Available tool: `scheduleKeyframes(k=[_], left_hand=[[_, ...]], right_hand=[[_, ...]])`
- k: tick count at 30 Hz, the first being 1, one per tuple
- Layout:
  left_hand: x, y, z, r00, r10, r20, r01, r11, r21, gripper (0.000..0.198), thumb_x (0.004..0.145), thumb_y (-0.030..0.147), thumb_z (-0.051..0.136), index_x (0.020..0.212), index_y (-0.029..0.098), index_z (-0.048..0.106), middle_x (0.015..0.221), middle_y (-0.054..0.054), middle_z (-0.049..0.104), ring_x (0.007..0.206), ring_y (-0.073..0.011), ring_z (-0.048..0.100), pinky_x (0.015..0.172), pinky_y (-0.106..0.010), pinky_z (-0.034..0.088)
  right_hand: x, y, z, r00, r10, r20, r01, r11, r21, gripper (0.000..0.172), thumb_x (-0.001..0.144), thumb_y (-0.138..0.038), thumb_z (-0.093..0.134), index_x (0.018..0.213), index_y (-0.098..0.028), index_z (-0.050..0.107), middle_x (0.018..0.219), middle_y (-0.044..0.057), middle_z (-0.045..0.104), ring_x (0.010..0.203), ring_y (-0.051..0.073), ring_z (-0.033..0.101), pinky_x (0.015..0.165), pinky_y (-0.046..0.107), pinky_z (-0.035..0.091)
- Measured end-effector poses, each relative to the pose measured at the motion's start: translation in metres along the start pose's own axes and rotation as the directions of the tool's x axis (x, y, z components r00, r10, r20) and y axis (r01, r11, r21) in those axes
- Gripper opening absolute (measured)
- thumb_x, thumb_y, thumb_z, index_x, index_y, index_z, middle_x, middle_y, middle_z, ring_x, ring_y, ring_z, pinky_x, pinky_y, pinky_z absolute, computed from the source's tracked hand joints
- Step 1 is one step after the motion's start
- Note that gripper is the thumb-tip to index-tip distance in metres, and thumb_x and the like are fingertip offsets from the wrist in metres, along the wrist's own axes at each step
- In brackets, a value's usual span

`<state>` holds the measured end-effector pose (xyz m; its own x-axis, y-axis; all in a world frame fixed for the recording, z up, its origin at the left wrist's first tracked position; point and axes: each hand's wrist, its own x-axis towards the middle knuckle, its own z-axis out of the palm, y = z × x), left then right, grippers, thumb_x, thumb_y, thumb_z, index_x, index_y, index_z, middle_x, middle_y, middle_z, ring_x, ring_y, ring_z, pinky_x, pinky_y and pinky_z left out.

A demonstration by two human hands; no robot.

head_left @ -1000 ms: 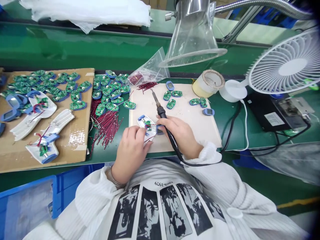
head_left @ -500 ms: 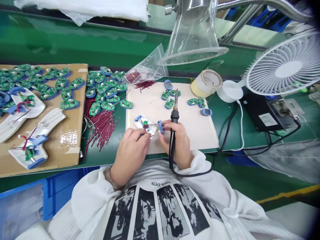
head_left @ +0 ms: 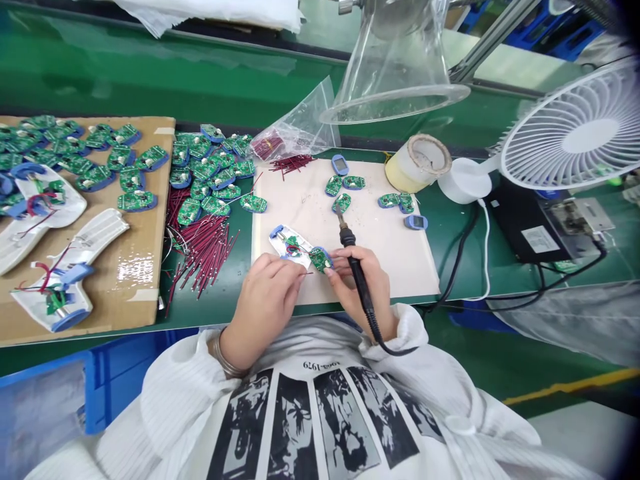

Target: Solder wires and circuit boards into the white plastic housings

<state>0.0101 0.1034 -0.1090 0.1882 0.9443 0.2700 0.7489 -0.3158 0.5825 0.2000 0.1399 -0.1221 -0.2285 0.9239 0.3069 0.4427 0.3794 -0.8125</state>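
From my feed, the backs of the fingers hide most of the contact at the left hand [head_left: 265,293]. Its fingertips are bunched at the lower edge of the white shell [head_left: 300,241], near the middle of the frame, and I can't tell whether they pinch the shell, a wire or both. The wires inside the shell are too small for me to trace. The soldering iron's [head_left: 361,277] tip overlaps a loose board [head_left: 341,203] in my view; I can't tell whether they touch. The fan [head_left: 575,133] runs off the right edge, the clear hood [head_left: 395,73] off the top, and the cardboard [head_left: 140,253] off the left.

The right hand [head_left: 370,283] sits just right of center, thumb and fingers closed on the blue-rimmed circuit board [head_left: 320,259], green face showing, just beside the shell's right end. That same hand carries the iron, its handle slanting across it and tip pointing up the frame. Both wrists come in from the bottom, the left back turned up, fingers angled toward the shell.
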Motion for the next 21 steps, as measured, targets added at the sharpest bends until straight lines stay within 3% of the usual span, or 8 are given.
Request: scheduleKeyframes(k=[7,11,13,17,21], left_hand=[[0.011,0.004,-0.001,1.000,0.004,0.000,-0.004,0.997,0.082,0.015,0.093,0.020,0.053,0.091,0.018,0.068,0.086,-0.004,0.072,0.081,-0.0220,0.054,0.078,-0.037,0.045],[0.013,0.012,0.000,0.997,0.066,0.047,-0.074,0.976,0.204,0.015,0.091,0.016,0.054,0.094,0.019,0.068,0.107,-0.005,0.071,0.092,-0.0254,0.052,0.082,-0.042,0.044],[0.014,0.013,0.002,0.996,0.071,0.057,-0.080,0.979,0.188,0.016,0.092,0.016,0.052,0.098,0.019,0.067,0.114,-0.004,0.071,0.094,-0.0249,0.053,0.083,-0.042,0.044],[0.015,0.012,0.004,0.998,-0.009,0.059,0.002,0.993,0.120,0.015,0.095,0.019,0.049,0.097,0.019,0.064,0.107,-0.003,0.073,0.090,-0.0230,0.056,0.084,-0.042,0.043],[0.017,0.013,0.005,0.998,-0.031,0.045,0.027,0.996,0.081,0.014,0.095,0.019,0.048,0.094,0.019,0.062,0.106,-0.003,0.073,0.090,-0.0220,0.060,0.085,-0.042,0.042]], right_hand=[[0.009,0.010,-0.003,0.991,-0.051,0.120,0.060,0.996,-0.073,0.019,0.091,-0.029,0.060,0.109,-0.025,0.054,0.102,0.003,0.068,0.078,0.018,0.068,0.071,0.030,0.059],[0.012,0.014,-0.003,0.986,-0.113,0.122,0.132,0.979,-0.153,0.014,0.094,-0.028,0.054,0.108,-0.025,0.055,0.104,0.004,0.068,0.084,0.020,0.067,0.076,0.033,0.057],[0.014,0.016,-0.003,0.976,-0.160,0.146,0.186,0.964,-0.187,0.012,0.096,-0.026,0.051,0.107,-0.025,0.055,0.102,0.005,0.068,0.089,0.021,0.066,0.080,0.035,0.056],[0.017,0.017,-0.004,0.943,-0.270,0.197,0.305,0.935,-0.178,0.012,0.098,-0.021,0.047,0.108,-0.024,0.054,0.101,0.005,0.068,0.094,0.022,0.064,0.086,0.037,0.052],[0.017,0.020,-0.003,0.937,-0.283,0.204,0.310,0.944,-0.116,0.018,0.096,-0.023,0.053,0.113,-0.023,0.051,0.107,0.006,0.066,0.100,0.023,0.062,0.089,0.039,0.051]])
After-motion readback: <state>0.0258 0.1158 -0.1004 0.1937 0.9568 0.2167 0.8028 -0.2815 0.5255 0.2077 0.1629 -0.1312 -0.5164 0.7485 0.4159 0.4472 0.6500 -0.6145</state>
